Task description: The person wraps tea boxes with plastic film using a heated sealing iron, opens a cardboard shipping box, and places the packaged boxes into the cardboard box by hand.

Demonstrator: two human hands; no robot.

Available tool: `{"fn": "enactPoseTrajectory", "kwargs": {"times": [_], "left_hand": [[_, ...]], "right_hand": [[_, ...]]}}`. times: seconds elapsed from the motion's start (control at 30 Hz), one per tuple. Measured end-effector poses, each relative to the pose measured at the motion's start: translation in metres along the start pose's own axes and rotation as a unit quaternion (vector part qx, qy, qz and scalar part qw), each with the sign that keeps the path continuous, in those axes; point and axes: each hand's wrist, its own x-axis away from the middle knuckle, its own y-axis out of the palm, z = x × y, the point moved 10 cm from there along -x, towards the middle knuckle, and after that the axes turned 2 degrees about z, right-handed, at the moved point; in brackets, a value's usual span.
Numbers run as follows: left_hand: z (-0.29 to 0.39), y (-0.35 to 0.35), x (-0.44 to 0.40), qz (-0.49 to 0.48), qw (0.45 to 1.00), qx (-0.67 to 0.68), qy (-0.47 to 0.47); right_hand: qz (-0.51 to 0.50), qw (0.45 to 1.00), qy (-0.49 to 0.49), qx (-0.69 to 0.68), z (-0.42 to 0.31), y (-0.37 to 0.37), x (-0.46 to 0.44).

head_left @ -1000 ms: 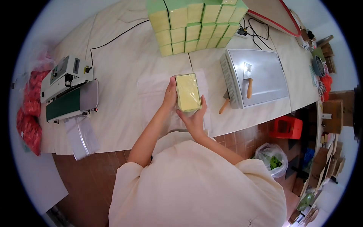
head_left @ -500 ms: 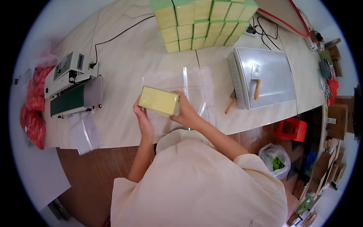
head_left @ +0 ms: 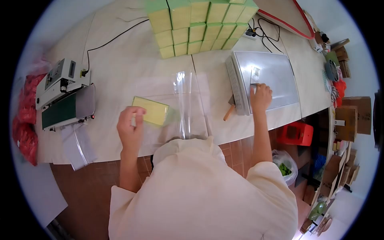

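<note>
A yellow box with green edges (head_left: 154, 111) lies on clear plastic film (head_left: 184, 100) on the table. Beside the box's left end is my left hand (head_left: 131, 124), its fingers loosely curled and apart, with nothing visible in them. My right hand (head_left: 261, 98) reaches over the silver flat-topped box-shaped appliance (head_left: 282, 76), fingers wrapped round the handle of a scraper (head_left: 255, 75). The scraper's blade rests on the metal top and its wooden handle is hidden under my hand. A second wooden-handled tool (head_left: 229, 112) leans by the appliance's left side.
Stacked yellow-green boxes (head_left: 200, 26) stand at the back. At left are a sealing machine with a green belt (head_left: 64, 110), plastic sleeves (head_left: 78, 146) and red packets (head_left: 26, 132). A red stool (head_left: 295, 133) and a bagged bin (head_left: 286, 168) are below the table's right edge.
Both hands have let go of the yellow box, now lying on the film. My right hand has moved right onto the scraper; my left has drawn back to the left. The view has shifted slightly.
</note>
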Motion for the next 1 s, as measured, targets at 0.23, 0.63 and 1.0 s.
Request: {"fn": "enactPoseTrajectory", "kwargs": {"times": [0.23,0.63,1.0], "left_hand": [[0.04,0.05,0.013,-0.131,0.954,-0.171,0.21],[0.028,0.049,0.018,-0.047,0.962,-0.22,0.153],[0.008,0.037,0.017,-0.003,0.952,-0.272,0.14]], "right_hand": [[-0.087,0.99,0.103,-0.028,0.034,0.049,0.012],[-0.198,0.8,-0.174,-0.539,-0.124,-0.131,0.075],[-0.235,0.779,-0.274,-0.513,-0.167,-0.159,0.106]]}}
